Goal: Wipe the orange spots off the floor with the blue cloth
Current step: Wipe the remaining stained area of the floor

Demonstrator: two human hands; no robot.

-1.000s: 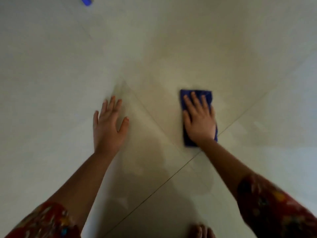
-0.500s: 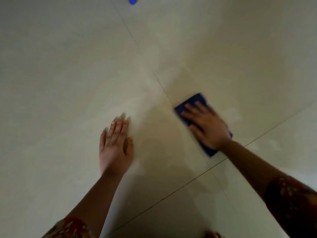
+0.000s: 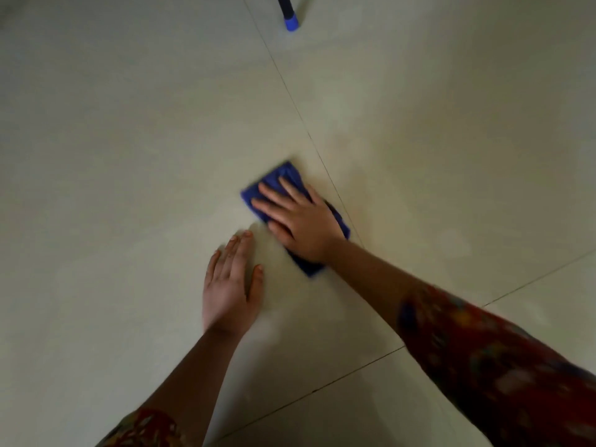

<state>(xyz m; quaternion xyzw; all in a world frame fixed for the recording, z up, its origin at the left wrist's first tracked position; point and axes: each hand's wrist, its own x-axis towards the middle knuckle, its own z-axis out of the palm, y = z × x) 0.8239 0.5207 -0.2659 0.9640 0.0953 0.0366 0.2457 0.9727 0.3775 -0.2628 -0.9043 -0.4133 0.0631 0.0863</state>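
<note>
— What has shifted in the last half second?

— Across the floor (image 3: 129, 156) my right hand (image 3: 303, 224) has carried the blue cloth (image 3: 283, 174) leftward over the long grout line (image 3: 290, 98). The cloth now lies just left of that line, near my left hand (image 3: 229, 288).

— Which step is this?

— Mid-wipe, I'd say. I can make out no orange spots in this dim, smeared view, so I can't judge how much is left. The next stroke likely wants firm downward pressure and a sweep over whatever tile hasn't been covered.

— And your arms?

— Both reach forward and down. The right forearm angles in from the right, with its palm flat on the cloth. The left palm is planted on bare tile, as a brace I think.

— Fingers?

— My right fingers (image 3: 274, 193) lie straight and spread, pressing the cloth, not curled round it. The left fingers (image 3: 237, 250) are straight and close together, holding nothing.
</note>
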